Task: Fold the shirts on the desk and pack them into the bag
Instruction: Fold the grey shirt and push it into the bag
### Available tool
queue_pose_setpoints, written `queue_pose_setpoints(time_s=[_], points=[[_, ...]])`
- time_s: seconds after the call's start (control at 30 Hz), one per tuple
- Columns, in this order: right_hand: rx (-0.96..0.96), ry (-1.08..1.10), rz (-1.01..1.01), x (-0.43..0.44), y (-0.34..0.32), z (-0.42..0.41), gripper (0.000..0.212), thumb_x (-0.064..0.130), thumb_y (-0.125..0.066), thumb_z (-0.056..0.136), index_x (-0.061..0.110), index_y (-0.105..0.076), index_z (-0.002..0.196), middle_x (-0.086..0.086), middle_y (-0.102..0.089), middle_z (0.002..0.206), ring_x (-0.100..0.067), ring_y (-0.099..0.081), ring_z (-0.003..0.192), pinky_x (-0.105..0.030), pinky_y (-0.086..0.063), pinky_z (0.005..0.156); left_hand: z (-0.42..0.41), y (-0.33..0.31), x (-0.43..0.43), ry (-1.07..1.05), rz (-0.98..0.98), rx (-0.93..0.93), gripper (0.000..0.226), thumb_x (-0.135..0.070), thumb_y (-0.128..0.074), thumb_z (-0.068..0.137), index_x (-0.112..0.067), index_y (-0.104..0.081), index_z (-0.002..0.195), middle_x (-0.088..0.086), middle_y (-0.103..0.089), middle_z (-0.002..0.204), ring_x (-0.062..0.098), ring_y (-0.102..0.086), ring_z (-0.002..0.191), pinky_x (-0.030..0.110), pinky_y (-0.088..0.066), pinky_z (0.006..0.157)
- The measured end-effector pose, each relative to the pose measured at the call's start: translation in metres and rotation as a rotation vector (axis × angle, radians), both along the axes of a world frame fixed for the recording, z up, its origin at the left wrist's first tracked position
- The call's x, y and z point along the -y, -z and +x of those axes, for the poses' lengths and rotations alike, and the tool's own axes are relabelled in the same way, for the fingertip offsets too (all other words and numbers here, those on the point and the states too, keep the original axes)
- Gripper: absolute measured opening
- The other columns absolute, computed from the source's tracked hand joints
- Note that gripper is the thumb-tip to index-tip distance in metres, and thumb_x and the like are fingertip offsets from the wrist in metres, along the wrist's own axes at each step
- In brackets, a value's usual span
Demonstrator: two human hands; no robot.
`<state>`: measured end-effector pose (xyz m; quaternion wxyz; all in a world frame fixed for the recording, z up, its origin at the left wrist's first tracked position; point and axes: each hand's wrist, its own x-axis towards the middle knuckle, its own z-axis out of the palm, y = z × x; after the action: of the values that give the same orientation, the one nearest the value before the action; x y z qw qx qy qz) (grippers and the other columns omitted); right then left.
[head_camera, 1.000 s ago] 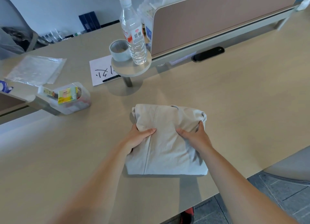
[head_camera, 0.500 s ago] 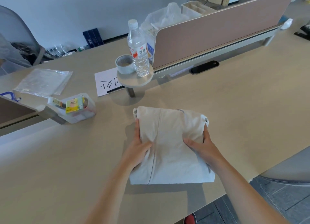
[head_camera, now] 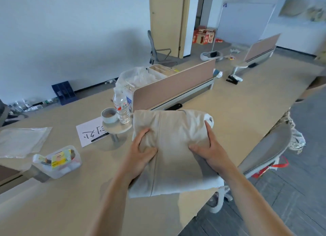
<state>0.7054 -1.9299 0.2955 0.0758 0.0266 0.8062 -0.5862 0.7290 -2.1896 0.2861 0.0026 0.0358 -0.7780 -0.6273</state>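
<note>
A folded beige shirt (head_camera: 173, 144) is lifted off the desk (head_camera: 229, 115) in front of me, held between both hands. My left hand (head_camera: 141, 154) grips its left side, thumb on top and fingers tucked under the cloth. My right hand (head_camera: 210, 147) grips its right side with the thumb across the top. A flat clear plastic bag (head_camera: 21, 140) lies on the desk at the far left.
A water bottle (head_camera: 122, 107) and a tape roll (head_camera: 109, 114) stand on a small round shelf. A paper sheet (head_camera: 90, 133) with a pen lies beside it. A clear box (head_camera: 58, 160) of small items sits left. A pink divider (head_camera: 174, 85) crosses the desk. A grey chair (head_camera: 264, 151) stands right.
Both hands have closed on the shirt's sides and raised it off the desk. My head has tilted up, showing more of the room.
</note>
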Motion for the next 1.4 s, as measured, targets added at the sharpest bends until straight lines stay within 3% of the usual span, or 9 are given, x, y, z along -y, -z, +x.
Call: queue_pose_setpoints(time_s=[0.23,0.43,0.6,0.77,0.9,1.1,1.2,1.3,1.4], points=[[-0.177,0.265,-0.062,-0.091,-0.074,0.044,0.111,0.045,-0.091,0.063,0.062,-0.02,0.147,0.02,-0.051,0.141,-0.01,-0.057,0.124,-0.039,-0.048,0.105,-0.023,-0.071,-0.095,0.231,0.007,-0.155,0.054,-0.015,-0.073,0.089,-0.041,-0.053,0.132,-0.028,-0.056,0.117,-0.025,-0.054,0.095,-0.002,-0.04,0.074],[-0.253,0.493,-0.042,-0.205,-0.099,0.116,0.104,0.03,-0.085,0.077,0.054,-0.017,0.152,0.022,-0.04,0.141,-0.011,-0.048,0.127,-0.03,-0.041,0.101,-0.009,-0.101,-0.227,0.467,-0.031,-0.251,0.061,-0.033,-0.076,0.083,-0.048,-0.049,0.135,-0.028,-0.053,0.128,-0.011,-0.052,0.115,0.021,-0.043,0.096],[-0.264,0.631,-0.008,-0.326,-0.097,0.185,0.106,0.041,-0.085,0.076,0.061,-0.012,0.149,0.019,-0.034,0.153,-0.015,-0.044,0.134,-0.04,-0.039,0.111,0.026,-0.112,-0.365,0.623,-0.056,-0.285,0.064,-0.028,-0.074,0.088,-0.041,-0.043,0.142,-0.025,-0.05,0.134,-0.008,-0.05,0.118,0.024,-0.041,0.101],[-0.249,0.729,-0.029,-0.461,-0.089,0.267,0.104,0.057,-0.085,0.059,0.079,-0.014,0.132,0.02,-0.038,0.151,-0.014,-0.049,0.132,-0.046,-0.041,0.112,0.083,-0.104,-0.517,0.745,-0.05,-0.28,0.065,-0.028,-0.073,0.088,-0.039,-0.042,0.144,-0.022,-0.049,0.139,-0.013,-0.05,0.117,0.005,-0.039,0.09],[-0.24,0.8,-0.026,-0.564,-0.089,0.33,0.109,0.053,-0.087,0.061,0.071,-0.016,0.142,0.019,-0.039,0.153,-0.013,-0.051,0.131,-0.046,-0.043,0.111,0.136,-0.1,-0.63,0.822,-0.011,-0.229,0.068,-0.032,-0.073,0.087,-0.04,-0.04,0.146,-0.021,-0.045,0.141,-0.001,-0.047,0.125,0.022,-0.038,0.102],[-0.217,0.899,-0.012,-0.677,-0.088,0.386,0.109,0.062,-0.082,0.052,0.074,-0.017,0.138,0.02,-0.043,0.148,-0.012,-0.053,0.129,-0.046,-0.044,0.11,0.168,-0.099,-0.767,0.93,-0.013,-0.227,0.066,-0.024,-0.074,0.088,-0.039,-0.042,0.144,-0.028,-0.049,0.133,-0.025,-0.046,0.11,-0.002,-0.037,0.085],[-0.209,0.935,0.012,-0.726,-0.085,0.392,0.109,0.063,-0.081,0.053,0.074,-0.016,0.139,0.019,-0.044,0.148,-0.012,-0.052,0.13,-0.046,-0.044,0.11,0.166,-0.095,-0.823,0.953,-0.019,-0.223,0.068,-0.027,-0.076,0.086,-0.041,-0.043,0.144,-0.031,-0.048,0.132,-0.017,-0.047,0.116,0.001,-0.037,0.087],[-0.216,0.95,0.021,-0.775,-0.08,0.383,0.108,0.062,-0.082,0.055,0.073,-0.016,0.14,0.02,-0.042,0.15,-0.011,-0.051,0.131,-0.045,-0.043,0.111,0.151,-0.088,-0.878,0.969,-0.013,-0.228,0.069,-0.034,-0.076,0.083,-0.045,-0.043,0.142,-0.037,-0.047,0.129,-0.026,-0.046,0.111,0.009,-0.039,0.092],[-0.208,0.957,0.04,-0.824,-0.07,0.358,0.112,0.062,-0.082,0.055,0.069,-0.014,0.144,0.02,-0.041,0.15,-0.011,-0.051,0.131,-0.044,-0.043,0.111,0.124,-0.073,-0.93,0.983,-0.002,-0.221,0.066,-0.025,-0.074,0.088,-0.041,-0.043,0.144,-0.035,-0.047,0.128,-0.029,-0.045,0.106,0.0,-0.038,0.086]])
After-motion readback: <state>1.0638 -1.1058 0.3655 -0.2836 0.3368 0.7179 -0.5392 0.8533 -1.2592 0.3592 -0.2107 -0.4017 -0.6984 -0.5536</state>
